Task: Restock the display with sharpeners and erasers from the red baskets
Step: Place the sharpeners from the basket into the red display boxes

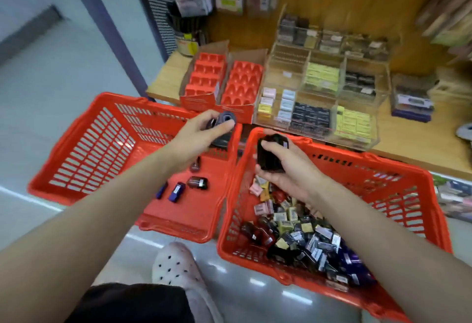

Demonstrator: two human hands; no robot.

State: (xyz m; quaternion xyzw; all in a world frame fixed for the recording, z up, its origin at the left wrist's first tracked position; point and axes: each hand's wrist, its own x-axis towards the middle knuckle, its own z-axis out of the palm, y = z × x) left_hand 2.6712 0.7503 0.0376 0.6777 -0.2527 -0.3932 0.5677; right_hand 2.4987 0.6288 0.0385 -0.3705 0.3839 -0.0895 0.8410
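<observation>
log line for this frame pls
left hand grips dark sharpener | right hand grips black sharpener | red trays empty

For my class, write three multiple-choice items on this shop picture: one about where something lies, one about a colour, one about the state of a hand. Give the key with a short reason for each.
1. Where do the two purple sharpeners lie?
A. On the floor of the left basket
B. In the clear organiser
C. On the wooden shelf

2. What colour are the two moulded trays on the shelf?
A. Blue
B. Red
C. Green

3. What is the right hand doing?
A. Hanging open
B. Pressing flat on the shelf
C. Gripping a dark object above the right basket

Key: 1 A, they rest on the left basket's red bottom; 2 B, both trays are red; 3 C, its fingers curl round the dark object.
</observation>
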